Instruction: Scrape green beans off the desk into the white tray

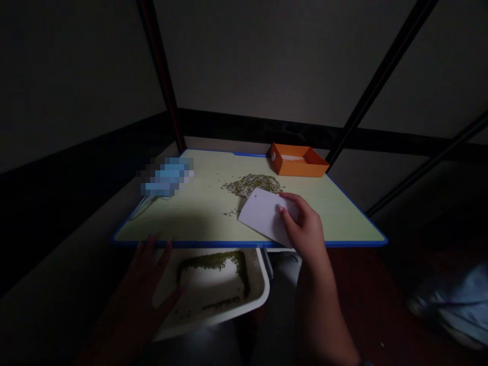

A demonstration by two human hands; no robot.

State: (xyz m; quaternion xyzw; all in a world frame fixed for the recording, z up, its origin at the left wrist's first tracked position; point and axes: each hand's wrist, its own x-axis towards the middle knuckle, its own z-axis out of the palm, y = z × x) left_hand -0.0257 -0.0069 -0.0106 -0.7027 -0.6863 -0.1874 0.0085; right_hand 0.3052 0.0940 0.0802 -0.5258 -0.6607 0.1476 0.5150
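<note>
My right hand (305, 229) pinches a flat white card (265, 213), with the thumb on top. The card is tilted over the table near its front edge, close to a heap of small green beans mixed with white grains (253, 184). A few stray beans lie left of the card. Below the table's front edge is a white plastic basin (263, 290), with green beans gathered along its far and right sides. In shadow, my left hand (147, 290) has its fingers spread at the basin's left side, fingertips by the table edge; whether it touches the basin I cannot tell.
The pale table (343, 213) has a blue edge. An orange open box (301, 165) with something white inside stands at the back right. A blurred light-blue item (168, 177) lies at the left edge. Walls close in behind and at the left. Fabric (457, 305) shows at the lower right.
</note>
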